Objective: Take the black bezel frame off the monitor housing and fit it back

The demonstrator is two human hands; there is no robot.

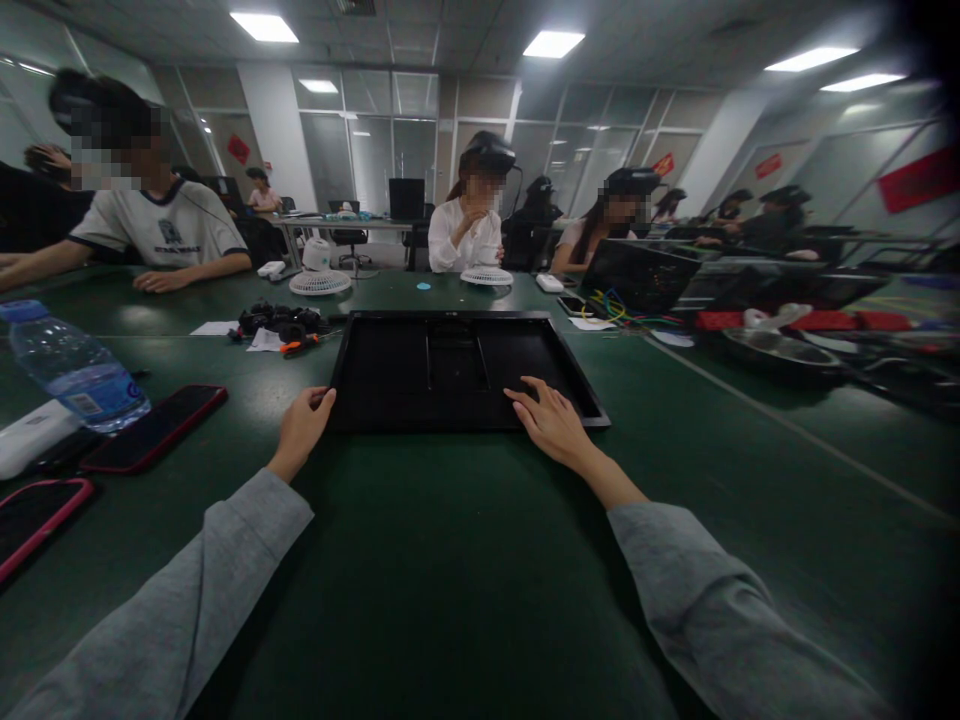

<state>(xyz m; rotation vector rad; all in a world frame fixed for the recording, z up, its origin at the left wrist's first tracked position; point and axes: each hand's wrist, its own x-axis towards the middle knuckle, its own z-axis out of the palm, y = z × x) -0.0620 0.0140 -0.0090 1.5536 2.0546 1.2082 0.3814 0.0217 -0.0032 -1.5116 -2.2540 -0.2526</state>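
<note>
While its long axis runs crosswise, one black panel [381,372] lies on the green table [450,560]: left hand [302,430] touching its left edge, grip not discernible; right hand [553,422] over near-right portion, fingers apart.

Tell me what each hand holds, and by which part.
The left hand seems to hold the black panel by its left edge, near the front corner; the right hand, open over it, grips nothing.

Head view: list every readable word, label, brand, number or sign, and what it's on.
No text reads clearly.
Bottle label: print and barcode, too blurred.
White shirt at left: chest lettering, too blurred.
Red wall banner at far right: any characters too blurred.
Black panel, far edge: tiny mark, too small.
</note>
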